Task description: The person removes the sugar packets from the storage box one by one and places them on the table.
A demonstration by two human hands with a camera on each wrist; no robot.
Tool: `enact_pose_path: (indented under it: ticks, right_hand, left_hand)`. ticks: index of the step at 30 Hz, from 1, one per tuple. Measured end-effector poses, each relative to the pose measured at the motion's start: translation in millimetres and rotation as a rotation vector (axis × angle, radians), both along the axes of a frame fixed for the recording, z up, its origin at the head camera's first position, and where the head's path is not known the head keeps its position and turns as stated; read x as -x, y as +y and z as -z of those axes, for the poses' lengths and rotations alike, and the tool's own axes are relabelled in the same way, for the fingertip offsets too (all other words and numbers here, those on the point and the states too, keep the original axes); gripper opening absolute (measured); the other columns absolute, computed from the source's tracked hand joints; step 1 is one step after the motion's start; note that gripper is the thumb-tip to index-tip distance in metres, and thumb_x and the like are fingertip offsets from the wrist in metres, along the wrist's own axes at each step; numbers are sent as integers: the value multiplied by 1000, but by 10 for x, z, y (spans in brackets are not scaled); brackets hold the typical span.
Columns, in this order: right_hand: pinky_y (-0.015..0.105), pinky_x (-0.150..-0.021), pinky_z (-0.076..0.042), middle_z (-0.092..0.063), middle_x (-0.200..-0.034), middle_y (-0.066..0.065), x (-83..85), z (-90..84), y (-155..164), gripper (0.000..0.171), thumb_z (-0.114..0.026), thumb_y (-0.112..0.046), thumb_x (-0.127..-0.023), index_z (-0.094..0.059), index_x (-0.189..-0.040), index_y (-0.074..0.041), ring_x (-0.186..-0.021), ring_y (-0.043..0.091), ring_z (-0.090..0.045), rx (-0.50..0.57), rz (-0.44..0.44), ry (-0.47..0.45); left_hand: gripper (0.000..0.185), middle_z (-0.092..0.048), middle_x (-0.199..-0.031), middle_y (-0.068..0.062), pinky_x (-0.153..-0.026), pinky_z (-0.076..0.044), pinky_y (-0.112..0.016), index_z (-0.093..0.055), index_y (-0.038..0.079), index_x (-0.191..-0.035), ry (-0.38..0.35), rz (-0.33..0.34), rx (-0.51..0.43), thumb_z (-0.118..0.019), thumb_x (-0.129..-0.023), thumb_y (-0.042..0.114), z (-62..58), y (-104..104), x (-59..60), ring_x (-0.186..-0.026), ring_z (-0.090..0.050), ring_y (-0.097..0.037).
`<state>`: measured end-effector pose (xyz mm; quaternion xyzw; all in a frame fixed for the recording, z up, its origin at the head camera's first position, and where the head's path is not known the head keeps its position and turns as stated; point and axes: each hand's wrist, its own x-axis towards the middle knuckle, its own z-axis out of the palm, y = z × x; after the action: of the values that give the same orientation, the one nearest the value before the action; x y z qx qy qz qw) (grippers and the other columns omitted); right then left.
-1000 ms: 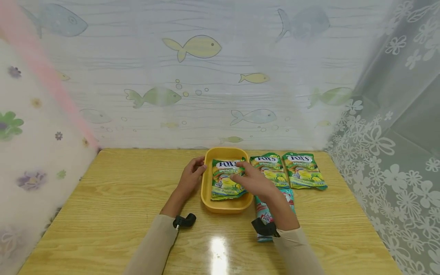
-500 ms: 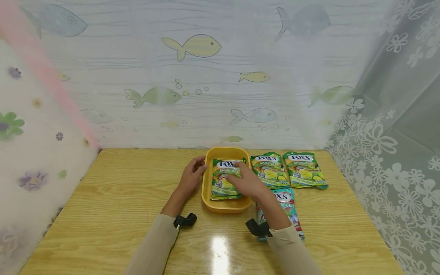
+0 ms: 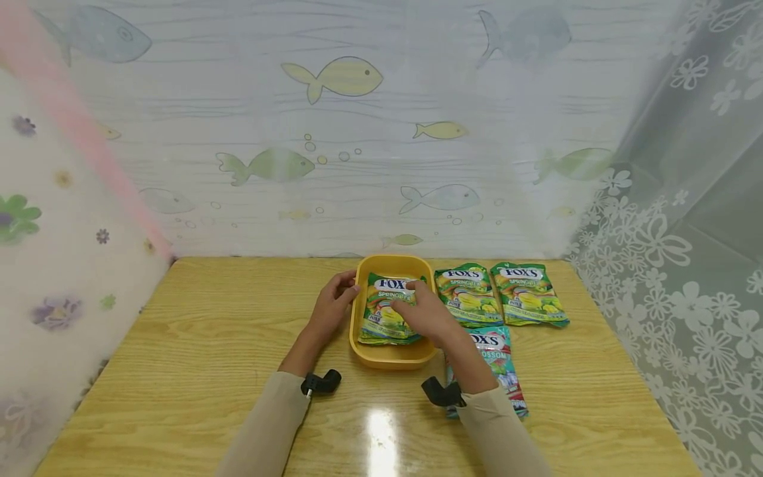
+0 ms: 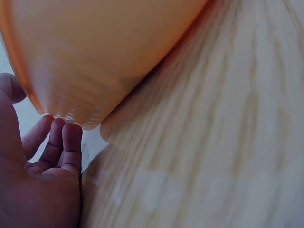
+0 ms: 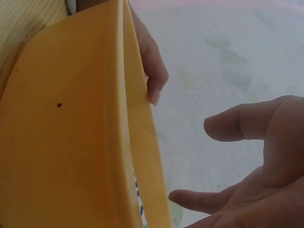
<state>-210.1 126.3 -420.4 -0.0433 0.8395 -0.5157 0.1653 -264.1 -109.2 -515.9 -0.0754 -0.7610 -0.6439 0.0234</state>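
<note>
A yellow plastic tub stands on the table with a green Fox's Spring Tea candy bag lying face up inside it. My left hand holds the tub's left side, thumb at the rim. In the left wrist view the fingertips of that hand meet the outer wall. My right hand reaches over the tub's right rim, above the candy bag. Its thumb and a finger are stretched out and apart in the right wrist view, with nothing between them. Part of the bag is hidden under this hand.
Two more green Spring Tea bags, a nearer one and a farther one, lie right of the tub. A teal and red Fox's Blossom bag lies in front, partly covered by the right forearm. A fish-print curtain hangs behind the table.
My right hand has shifted left and relaxed nearer the bag's right side. The bag in the tub has slid slightly left. More of the Blossom bag shows. The left hand stays put.
</note>
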Motion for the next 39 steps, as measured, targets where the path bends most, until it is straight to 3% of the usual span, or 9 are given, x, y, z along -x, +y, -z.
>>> enact_pose_path:
  ticks: [4, 8, 11, 13, 15, 27, 33, 36, 39]
  right_hand:
    - [49, -90, -46, -48, -150, 26, 27, 22, -27, 71, -58, -31, -108, -28, -164, 0, -101, 29, -57, -8, 21, -2]
    - [48, -87, -48, -55, -135, 28, 58, 54, -46, 73, -59, -32, -107, -27, -164, 1, -91, 27, -54, -7, 44, -16]
    - [54, -97, -49, -51, -143, 31, 76, 87, -49, 75, -59, -31, -107, -24, -164, 2, -107, 34, -59, 3, 52, -33]
    - [59, -108, -45, -37, -161, 29, 87, 104, -44, 76, -59, -31, -107, -23, -165, 3, -133, 40, -52, 4, 54, -34]
    - [63, -113, -41, -29, -167, 30, 92, 112, -38, 78, -59, -30, -107, -20, -166, 3, -144, 45, -44, 16, 55, -42]
    - [64, -115, -38, -25, -167, 33, 115, 149, -32, 83, -61, -29, -107, -12, -167, 2, -148, 47, -39, 40, 60, -43]
    - [58, -105, -45, -31, -163, 34, 129, 161, -12, 86, -61, -28, -107, -8, -167, 4, -134, 42, -51, 25, 61, -28]
    - [51, -93, -46, -44, -146, 33, 136, 172, 5, 85, -60, -28, -107, -9, -166, 7, -108, 36, -57, 10, 54, -25]
    - [46, -84, -45, -49, -127, 28, 143, 191, 15, 76, -60, -27, -108, -19, -162, 10, -91, 30, -53, 19, 49, -28]
  left_hand:
    - [43, -59, -132, -14, -103, -50, -39, -57, 10, -149, -6, -7, -4, -61, -108, 22, 15, -2, 9, -119, -60, -25]
    - [43, -59, -131, -14, -102, -50, -41, -57, 9, -149, -6, -6, -2, -61, -109, 22, 23, -1, 17, -119, -59, -26]
    - [43, -59, -132, -14, -102, -50, -43, -57, 9, -150, -5, -1, -1, -61, -109, 22, 22, 2, 19, -119, -59, -27]
    - [43, -58, -133, -14, -103, -49, -44, -56, 9, -150, -7, 2, 1, -61, -109, 23, 19, 4, 20, -120, -59, -27]
    - [44, -58, -133, -14, -104, -49, -45, -56, 10, -150, -10, 4, 5, -61, -109, 23, 19, 4, 23, -121, -59, -27]
    - [44, -58, -133, -15, -107, -47, -47, -56, 11, -150, -12, 9, 11, -61, -108, 23, 17, 1, 24, -121, -59, -28]
    - [44, -59, -132, -15, -107, -47, -47, -56, 11, -150, -2, 5, 14, -62, -108, 23, 22, 6, 27, -120, -60, -28]
    - [45, -59, -132, -15, -107, -48, -46, -56, 10, -150, 3, 6, 19, -62, -108, 23, 18, 9, 25, -120, -60, -28]
    - [45, -59, -132, -15, -105, -49, -45, -55, 10, -150, 0, 9, 21, -62, -107, 22, 12, 10, 17, -120, -60, -27]
